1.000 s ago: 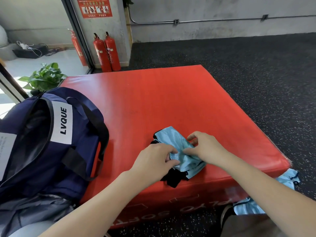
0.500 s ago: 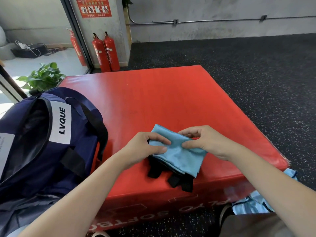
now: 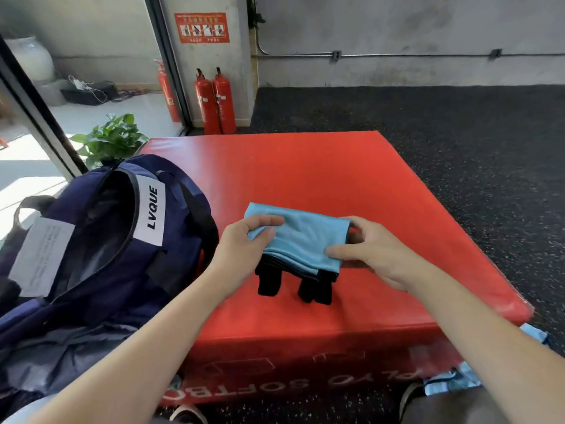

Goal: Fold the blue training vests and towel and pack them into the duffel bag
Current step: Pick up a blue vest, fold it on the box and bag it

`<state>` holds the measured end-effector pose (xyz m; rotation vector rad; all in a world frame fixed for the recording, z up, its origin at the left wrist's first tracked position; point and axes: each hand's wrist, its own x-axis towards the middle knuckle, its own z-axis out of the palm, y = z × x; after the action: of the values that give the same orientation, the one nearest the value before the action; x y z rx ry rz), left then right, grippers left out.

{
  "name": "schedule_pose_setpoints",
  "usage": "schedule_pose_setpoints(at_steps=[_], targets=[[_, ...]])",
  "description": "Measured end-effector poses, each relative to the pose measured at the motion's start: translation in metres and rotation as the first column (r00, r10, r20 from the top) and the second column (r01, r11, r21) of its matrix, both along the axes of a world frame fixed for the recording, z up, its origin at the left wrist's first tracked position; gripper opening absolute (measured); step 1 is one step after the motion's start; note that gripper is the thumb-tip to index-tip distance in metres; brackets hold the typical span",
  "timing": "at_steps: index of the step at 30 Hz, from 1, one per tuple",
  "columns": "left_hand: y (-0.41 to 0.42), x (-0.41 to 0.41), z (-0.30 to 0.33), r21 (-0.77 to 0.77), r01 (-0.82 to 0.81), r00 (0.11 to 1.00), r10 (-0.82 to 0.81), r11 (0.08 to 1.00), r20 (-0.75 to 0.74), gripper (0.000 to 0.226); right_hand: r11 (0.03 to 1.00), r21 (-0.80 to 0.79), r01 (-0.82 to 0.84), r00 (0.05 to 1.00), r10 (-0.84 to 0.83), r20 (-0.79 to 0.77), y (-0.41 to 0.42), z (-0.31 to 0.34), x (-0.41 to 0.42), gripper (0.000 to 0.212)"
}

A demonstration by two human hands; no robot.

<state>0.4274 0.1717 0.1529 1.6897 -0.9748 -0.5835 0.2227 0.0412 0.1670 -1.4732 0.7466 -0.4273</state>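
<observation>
Folded vest (image 3: pixel 301 240): left hand (image 3: pixel 244 249) and right hand (image 3: pixel 376 255) each pinch an edge. Fold done; next, transfer into duffel bag (image 3: pixel 101 240).

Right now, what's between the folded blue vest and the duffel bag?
In the head view, only the left hand gripping the folded blue vest and a strip of bare red mat; the duffel bag sits left.

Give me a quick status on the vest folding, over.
Left hand and right hand both grip folded blue vest on red mat. Duffel bag open at left. Nothing between them.
</observation>
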Motion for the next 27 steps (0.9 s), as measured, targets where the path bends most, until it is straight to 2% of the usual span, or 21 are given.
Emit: schedule_pose_setpoints(at_steps=[5, 8, 11, 15, 21, 23, 27], targets=[[0.024, 0.016, 0.016, -0.064, -0.092, 0.996, 0.091, 0.994, -0.011, 0.026, 0.962, -0.100, 0.252, 0.957, -0.233, 0.174, 0.029, 0.005, 0.034, 0.039], [0.047, 0.024, 0.026, -0.061, -0.118, 0.992, 0.120, 0.991, 0.035, 0.036, 0.913, -0.250, 0.323, 0.937, -0.272, 0.218, 0.044, 0.003, 0.051, 0.027], [0.070, 0.041, 0.036, -0.108, -0.168, 0.981, 0.177, 0.980, 0.080, 0.040, 0.891, -0.374, 0.257, 0.956, -0.176, 0.236, 0.061, 0.012, 0.073, 0.014], [0.105, 0.074, 0.050, -0.225, -0.306, 0.944, 0.326, 0.925, 0.055, 0.040, 0.889, -0.416, 0.189, 0.959, -0.075, 0.275, 0.092, 0.032, 0.118, 0.022], [0.161, 0.136, 0.062, -0.377, -0.533, 0.835, 0.542, 0.758, -0.092, 0.035, 0.882, -0.464, 0.084, 0.952, 0.066, 0.298, 0.142, 0.065, 0.203, 0.019], [0.178, 0.155, 0.057, -0.369, -0.592, 0.789, 0.609, 0.716, -0.085, 0.034, 0.866, -0.499, 0.027, 0.957, 0.121, 0.263, 0.156, 0.069, 0.231, 0.022], [0.204, 0.181, 0.048, -0.315, -0.647, 0.724, 0.689, 0.694, 0.033, 0.031, 0.834, -0.545, -0.082, 0.973, 0.186, 0.139, 0.173, 0.063, 0.285, 0.028]])
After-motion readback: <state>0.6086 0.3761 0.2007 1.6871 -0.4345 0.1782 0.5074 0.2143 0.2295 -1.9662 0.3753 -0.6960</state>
